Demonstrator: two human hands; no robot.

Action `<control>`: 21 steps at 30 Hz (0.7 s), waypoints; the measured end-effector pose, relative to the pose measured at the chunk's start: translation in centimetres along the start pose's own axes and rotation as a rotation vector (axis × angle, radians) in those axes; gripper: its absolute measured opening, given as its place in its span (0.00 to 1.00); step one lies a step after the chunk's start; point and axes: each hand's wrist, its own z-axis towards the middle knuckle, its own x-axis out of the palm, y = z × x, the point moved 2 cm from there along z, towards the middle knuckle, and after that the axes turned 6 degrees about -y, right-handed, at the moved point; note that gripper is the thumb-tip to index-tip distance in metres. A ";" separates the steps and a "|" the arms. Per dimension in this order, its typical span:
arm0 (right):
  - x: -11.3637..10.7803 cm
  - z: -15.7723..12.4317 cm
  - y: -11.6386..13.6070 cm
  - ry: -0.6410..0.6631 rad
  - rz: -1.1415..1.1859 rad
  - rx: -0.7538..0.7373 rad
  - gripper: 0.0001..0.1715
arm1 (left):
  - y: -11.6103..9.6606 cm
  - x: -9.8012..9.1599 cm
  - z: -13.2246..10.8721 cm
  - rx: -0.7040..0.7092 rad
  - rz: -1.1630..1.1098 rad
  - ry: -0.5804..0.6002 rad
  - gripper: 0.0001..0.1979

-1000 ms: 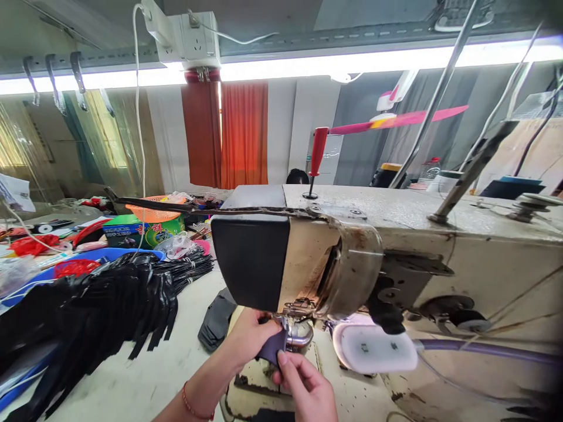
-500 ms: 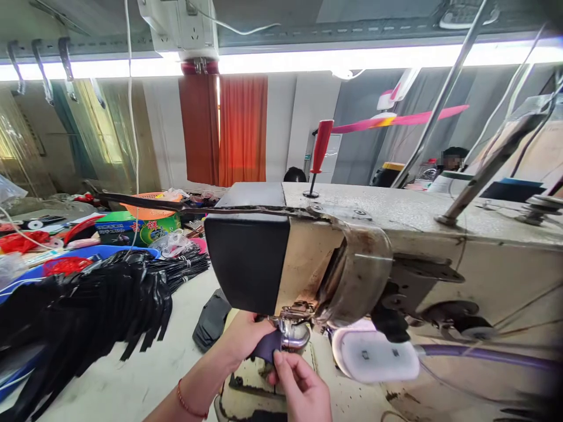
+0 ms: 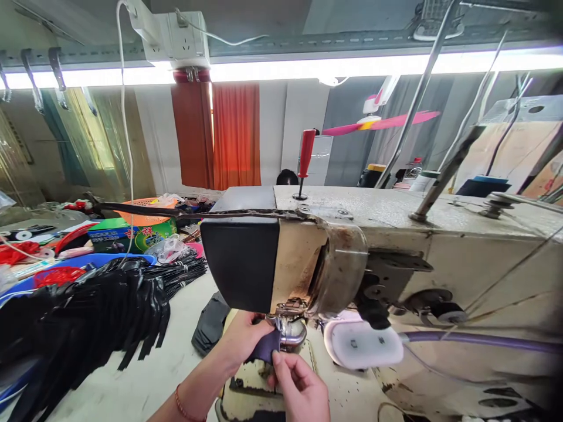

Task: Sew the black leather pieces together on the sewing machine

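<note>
Under the head of an industrial sewing machine, both hands hold a small dark purple-black piece of fabric. My left hand comes in from the left and presses on the piece right beside the needle area, its fingertips partly hidden by the machine head. My right hand pinches the piece's near right edge between thumb and forefinger. A shiny curved metal guide sits just right of the fabric. The needle itself cannot be made out.
Black strips are heaped on the table at left, by a blue tray. A dark padded block lies left of the machine bed. A lit white lamp stands close right of my hands. A red-handled screwdriver stands upright on the machine.
The camera view has turned slightly, shifting the machine and background leftward. Both hands keep their grip on the fabric at the needle area, with hardly any movement.
</note>
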 end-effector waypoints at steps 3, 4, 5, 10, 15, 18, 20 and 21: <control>0.2 0.3 0.7 -0.004 -0.002 -0.023 0.27 | -0.5 0.2 0.1 0.028 -0.009 -0.006 0.14; 0.3 0.3 0.9 -0.001 0.004 -0.025 0.27 | -0.7 0.2 0.1 0.037 -0.012 -0.007 0.14; 0.4 0.4 1.0 0.002 0.011 -0.024 0.27 | -0.8 0.2 0.1 0.048 -0.015 -0.006 0.15; 0.6 0.3 1.2 -0.006 0.016 -0.023 0.26 | -1.2 0.2 0.1 0.087 0.000 -0.019 0.16; 0.5 0.2 0.9 -0.004 -0.006 -0.024 0.27 | -1.3 0.1 0.0 0.082 0.019 -0.022 0.14; 0.5 0.2 0.7 -0.006 -0.017 -0.031 0.27 | -1.1 0.0 -0.1 0.084 0.034 -0.005 0.16; 0.4 0.1 0.4 -0.005 -0.028 -0.036 0.27 | -0.9 -0.2 -0.1 0.079 0.048 0.012 0.17; 0.3 0.1 0.3 -0.004 -0.034 -0.039 0.27 | -0.8 -0.3 -0.1 0.077 0.055 0.022 0.18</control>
